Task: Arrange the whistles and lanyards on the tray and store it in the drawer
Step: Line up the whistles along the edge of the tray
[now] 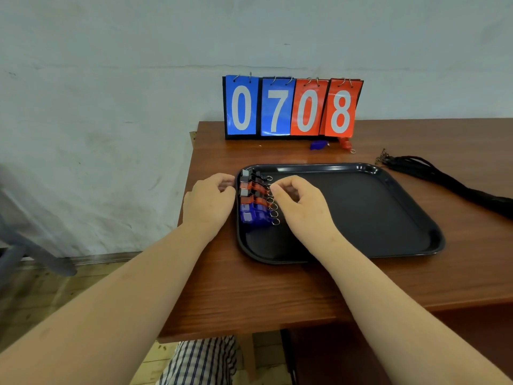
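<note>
A black tray (369, 218) lies on the wooden table. Along its left side stands a row of several whistles (254, 197), black, red and blue, with key rings pointing right. My left hand (209, 202) rests at the tray's left rim, fingers curled beside the row. My right hand (301, 202) is over the tray, fingertips pinched at the rings of the upper whistles. A blue whistle (318, 145) and a red whistle (345, 143) lie on the table behind the tray. A bundle of black lanyards (444, 180) lies to the tray's right.
A flip scoreboard (291, 108) reading 0708 stands at the table's back edge against the wall. The table's left edge (188, 190) runs just beside my left hand. A grey chair (25, 245) stands on the floor at far left.
</note>
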A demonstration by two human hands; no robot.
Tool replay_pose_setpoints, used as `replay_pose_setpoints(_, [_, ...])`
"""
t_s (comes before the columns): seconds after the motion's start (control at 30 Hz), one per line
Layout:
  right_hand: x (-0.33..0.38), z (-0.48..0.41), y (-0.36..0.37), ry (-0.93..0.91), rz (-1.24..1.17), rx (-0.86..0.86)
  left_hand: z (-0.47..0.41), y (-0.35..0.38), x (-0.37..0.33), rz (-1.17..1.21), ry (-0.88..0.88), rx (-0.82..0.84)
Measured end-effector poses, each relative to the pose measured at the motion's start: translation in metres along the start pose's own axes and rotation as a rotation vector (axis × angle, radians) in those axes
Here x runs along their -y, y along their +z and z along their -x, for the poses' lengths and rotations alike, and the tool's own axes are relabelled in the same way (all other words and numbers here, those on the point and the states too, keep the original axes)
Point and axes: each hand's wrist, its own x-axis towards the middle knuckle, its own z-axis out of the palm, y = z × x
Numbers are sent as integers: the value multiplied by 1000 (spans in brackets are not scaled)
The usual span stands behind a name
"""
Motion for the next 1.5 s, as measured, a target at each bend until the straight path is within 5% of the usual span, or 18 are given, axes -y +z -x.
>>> replay_pose_setpoints(0.23, [-15, -78, -34, 68, 57, -115, -3, 1, 1, -128, 58, -34])
replay_pose_setpoints(0.5, [-50, -179, -48, 53, 748, -4, -5, 3, 6, -117, 88, -54])
replay_pose_setpoints(0.77, [-68, -208, -51, 220, 857, 147, -8, 5, 9, -110, 69, -49])
replay_pose_setpoints(0.9, [-64, -204, -49, 191, 918, 74, -8, 4, 9, -111, 81, -51])
replay_pose_setpoints(1.27, [-57, -179, -47, 187, 728, 50, -5, 2, 6, -111, 90, -57])
replay_pose_setpoints(1.5, [-31, -144, -58, 188, 208, -42, -5, 1, 3, -159, 90, -63])
